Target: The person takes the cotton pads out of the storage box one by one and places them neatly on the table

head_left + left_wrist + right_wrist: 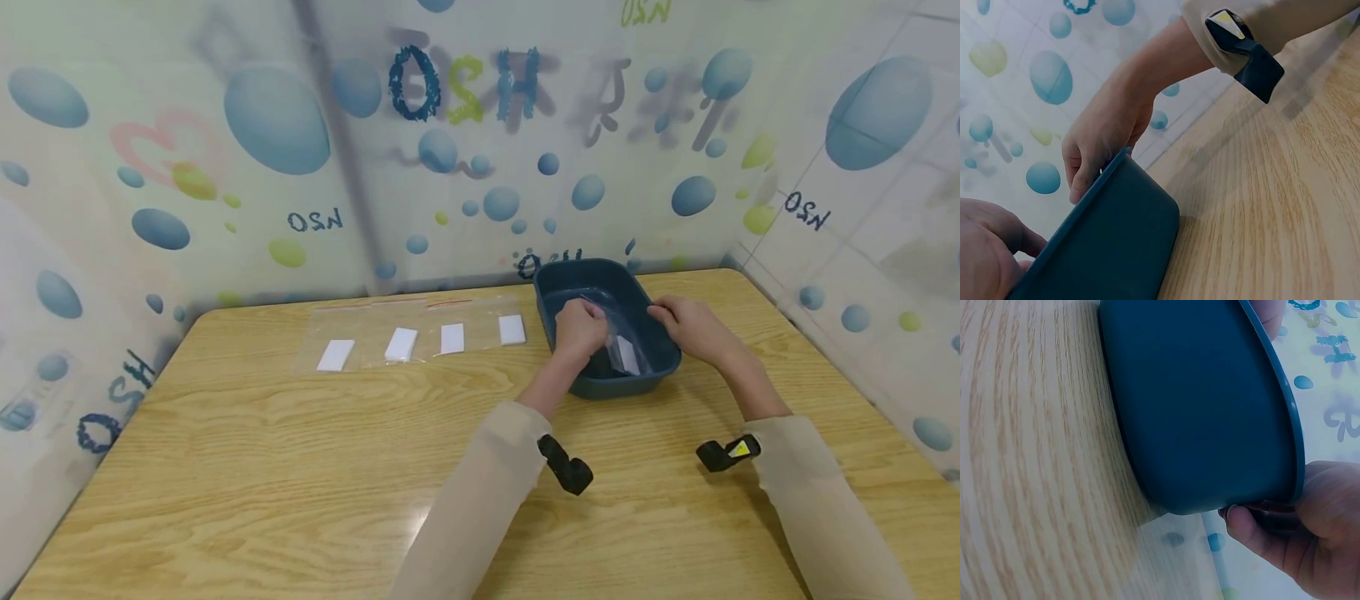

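A dark blue plastic bin [600, 387] stands at the back right of the table. Over its inside, my left hand [581, 331] has its fingers curled and pinches what looks like the edge of a clear zip bag [627, 357] with a white piece in it. The fingertips are partly hidden. On the bin's right side, my right hand [693, 329] grips the rim, thumb and fingers on either side of the wall. The right wrist view shows this right hand [1329, 525] at the bin's [1197, 412] corner; the left wrist view shows the left hand [988, 250] just above the rim.
Several clear zip bags [375, 342], each with a white rectangular piece [401, 343], lie in a row left of the bin. The wooden table [300, 467] meets a patterned wall covering [465, 183] behind and at the sides. Each sleeve carries a black wrist camera [566, 467].
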`<state>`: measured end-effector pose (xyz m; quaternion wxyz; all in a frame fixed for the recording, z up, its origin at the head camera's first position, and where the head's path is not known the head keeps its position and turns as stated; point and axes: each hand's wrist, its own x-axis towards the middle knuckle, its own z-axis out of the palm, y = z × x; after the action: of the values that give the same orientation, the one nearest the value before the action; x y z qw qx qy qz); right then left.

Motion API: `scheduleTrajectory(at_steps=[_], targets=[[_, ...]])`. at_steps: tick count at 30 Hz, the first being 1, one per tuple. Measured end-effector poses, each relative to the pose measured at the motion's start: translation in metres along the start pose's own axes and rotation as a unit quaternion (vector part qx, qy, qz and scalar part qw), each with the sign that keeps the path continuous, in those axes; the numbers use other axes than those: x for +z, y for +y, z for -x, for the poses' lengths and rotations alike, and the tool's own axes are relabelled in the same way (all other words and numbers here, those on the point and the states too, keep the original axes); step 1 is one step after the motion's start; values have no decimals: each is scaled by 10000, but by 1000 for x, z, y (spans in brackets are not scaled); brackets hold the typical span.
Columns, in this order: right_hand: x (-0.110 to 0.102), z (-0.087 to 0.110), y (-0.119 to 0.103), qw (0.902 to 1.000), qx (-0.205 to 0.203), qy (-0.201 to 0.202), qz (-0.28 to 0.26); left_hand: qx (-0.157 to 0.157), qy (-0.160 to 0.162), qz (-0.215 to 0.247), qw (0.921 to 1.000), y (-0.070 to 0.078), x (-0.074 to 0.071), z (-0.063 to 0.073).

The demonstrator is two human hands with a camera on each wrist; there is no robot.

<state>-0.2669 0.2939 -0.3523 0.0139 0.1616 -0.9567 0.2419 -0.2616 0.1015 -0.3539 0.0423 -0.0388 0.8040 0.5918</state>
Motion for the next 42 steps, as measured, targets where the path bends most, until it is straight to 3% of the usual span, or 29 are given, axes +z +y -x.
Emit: scheduleTrajectory(at_steps=[5, 15, 29, 34, 42], targets=[[0, -1, 0, 10000, -5, -13, -29, 366, 339, -119, 9987, 1, 1, 2], [0, -1, 1, 10000, -7, -9, -17, 844, 479, 318, 9948, 1, -5, 3], [0, 0, -1, 10000, -37, 12, 23, 935, 264, 871, 9914, 3, -21, 8], [0, 0, -1, 10000, -21, 11, 18, 1068, 160, 1257, 9862, 5, -26, 11], [0, 0, -2, 10000, 67, -54, 21, 1007, 81, 1736, 9796, 7, -35, 17]])
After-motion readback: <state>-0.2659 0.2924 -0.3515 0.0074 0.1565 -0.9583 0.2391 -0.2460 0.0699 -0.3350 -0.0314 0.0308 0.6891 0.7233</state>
